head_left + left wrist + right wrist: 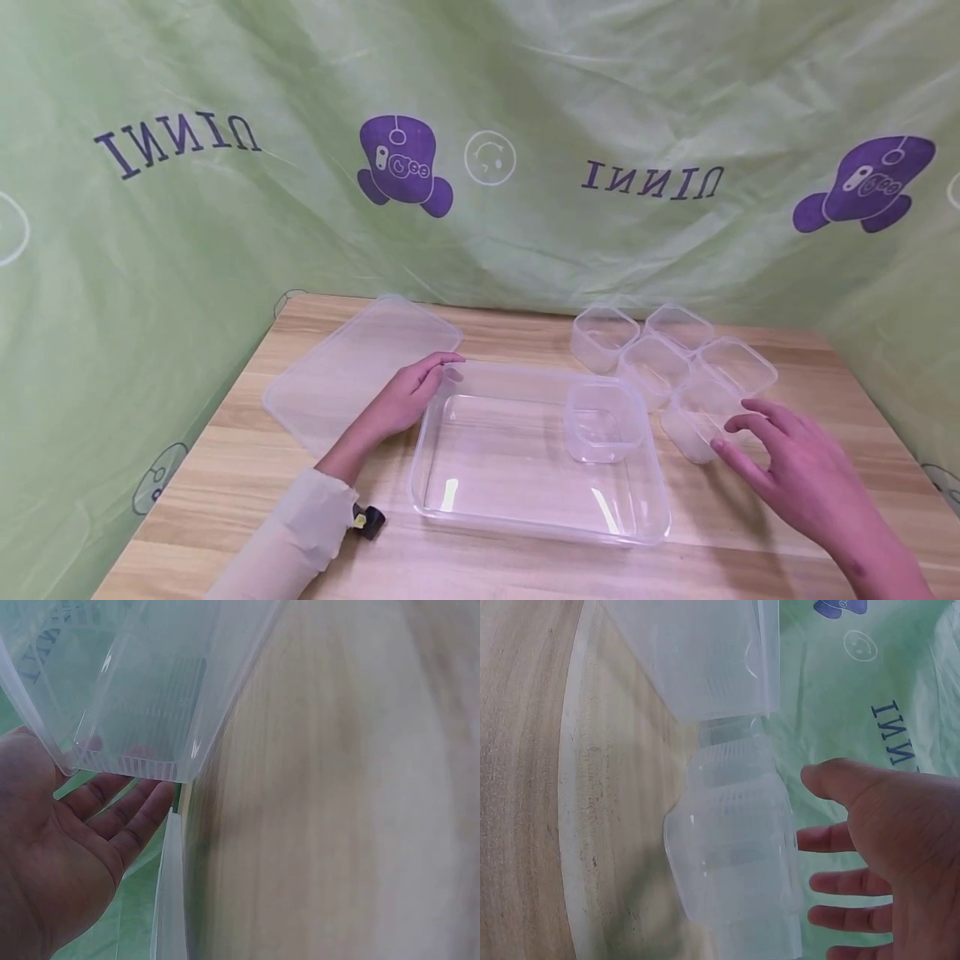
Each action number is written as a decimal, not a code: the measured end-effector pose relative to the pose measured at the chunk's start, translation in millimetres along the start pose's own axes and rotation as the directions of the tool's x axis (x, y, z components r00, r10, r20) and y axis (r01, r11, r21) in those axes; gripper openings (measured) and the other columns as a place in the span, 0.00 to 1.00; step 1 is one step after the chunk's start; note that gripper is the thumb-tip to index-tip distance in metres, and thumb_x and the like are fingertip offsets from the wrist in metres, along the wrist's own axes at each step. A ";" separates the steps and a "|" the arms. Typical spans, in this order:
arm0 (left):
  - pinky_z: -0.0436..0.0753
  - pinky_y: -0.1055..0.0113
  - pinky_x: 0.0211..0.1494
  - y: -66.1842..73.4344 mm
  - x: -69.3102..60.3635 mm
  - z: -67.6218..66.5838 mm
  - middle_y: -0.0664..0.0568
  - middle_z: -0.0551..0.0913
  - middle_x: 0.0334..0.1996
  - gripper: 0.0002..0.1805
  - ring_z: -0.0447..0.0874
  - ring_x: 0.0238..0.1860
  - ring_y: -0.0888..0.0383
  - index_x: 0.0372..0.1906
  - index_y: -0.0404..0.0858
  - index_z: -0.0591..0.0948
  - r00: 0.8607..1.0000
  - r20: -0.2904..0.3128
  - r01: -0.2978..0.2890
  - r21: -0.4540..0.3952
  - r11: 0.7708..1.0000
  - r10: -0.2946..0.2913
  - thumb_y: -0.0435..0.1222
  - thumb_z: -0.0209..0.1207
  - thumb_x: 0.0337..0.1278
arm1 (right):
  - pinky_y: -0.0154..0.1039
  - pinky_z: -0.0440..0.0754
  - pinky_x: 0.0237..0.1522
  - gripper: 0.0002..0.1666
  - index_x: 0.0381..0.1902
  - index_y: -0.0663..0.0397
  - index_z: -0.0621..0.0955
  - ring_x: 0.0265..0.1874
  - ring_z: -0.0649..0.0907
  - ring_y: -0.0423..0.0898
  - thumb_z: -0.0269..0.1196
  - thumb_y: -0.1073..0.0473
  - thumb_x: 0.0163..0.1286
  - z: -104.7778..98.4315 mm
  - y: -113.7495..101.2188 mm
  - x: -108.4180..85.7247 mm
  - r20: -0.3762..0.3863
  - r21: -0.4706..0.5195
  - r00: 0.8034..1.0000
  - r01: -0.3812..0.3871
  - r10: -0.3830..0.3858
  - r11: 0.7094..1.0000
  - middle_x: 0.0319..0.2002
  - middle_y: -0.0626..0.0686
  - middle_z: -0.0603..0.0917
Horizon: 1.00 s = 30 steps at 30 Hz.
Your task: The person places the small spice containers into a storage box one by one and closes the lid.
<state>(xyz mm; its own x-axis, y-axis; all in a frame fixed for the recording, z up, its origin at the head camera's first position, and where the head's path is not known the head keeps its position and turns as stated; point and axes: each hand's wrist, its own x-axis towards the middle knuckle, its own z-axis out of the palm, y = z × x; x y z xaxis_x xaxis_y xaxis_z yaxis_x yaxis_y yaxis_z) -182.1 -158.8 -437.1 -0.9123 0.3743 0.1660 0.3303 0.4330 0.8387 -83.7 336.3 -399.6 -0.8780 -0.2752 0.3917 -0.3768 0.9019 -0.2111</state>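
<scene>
A large clear rectangular plastic container stands on the table. My left hand holds its far left corner, the thumb at the rim and the fingers along the outer wall. One small clear square container sits upright inside, toward the right. My right hand hangs beside the nearest of several similar containers on the right. In the right wrist view its thumb and fingers are spread, with nothing between them. Whether a fingertip touches that small container I cannot tell.
A flat translucent lid lies left of the large container. More small containers cluster at the back right, touching one another. A small black object shows by the left sleeve. Green printed cloth hangs behind the wooden table.
</scene>
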 end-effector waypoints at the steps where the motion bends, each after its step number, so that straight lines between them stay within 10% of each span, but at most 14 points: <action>1: 0.75 0.49 0.63 0.1 0.1 0.0 0.48 0.87 0.50 0.20 0.82 0.57 0.49 0.67 0.43 0.78 1.000 0.001 0.002 -0.001 1.000 -0.002 0.36 0.40 0.84 | 0.67 0.68 0.51 0.16 0.43 0.55 0.84 0.53 0.76 0.72 0.72 0.49 0.67 0.0 0.2 -0.4 0.004 -0.002 1.000 -0.003 0.003 1.000 0.59 0.68 0.77; 30: 0.76 0.51 0.56 -3.0 0.8 0.6 0.49 0.87 0.49 0.20 0.82 0.53 0.49 0.66 0.45 0.79 1.000 -0.011 -0.004 0.000 1.000 0.004 0.36 0.41 0.83 | 0.69 0.76 0.36 0.21 0.45 0.58 0.85 0.39 0.84 0.71 0.67 0.45 0.73 1.9 0.3 -10.9 0.114 -0.012 0.978 -0.174 0.174 0.985 0.63 0.72 0.73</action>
<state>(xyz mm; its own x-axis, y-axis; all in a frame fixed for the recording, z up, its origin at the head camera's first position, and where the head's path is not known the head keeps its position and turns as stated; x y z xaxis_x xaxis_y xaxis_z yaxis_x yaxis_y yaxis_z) -183.7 -159.4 -439.9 -0.9138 0.3664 0.1749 0.3335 0.4316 0.8381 -74.9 338.9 -405.6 -0.9580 -0.1502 0.2445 -0.2150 0.9400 -0.2649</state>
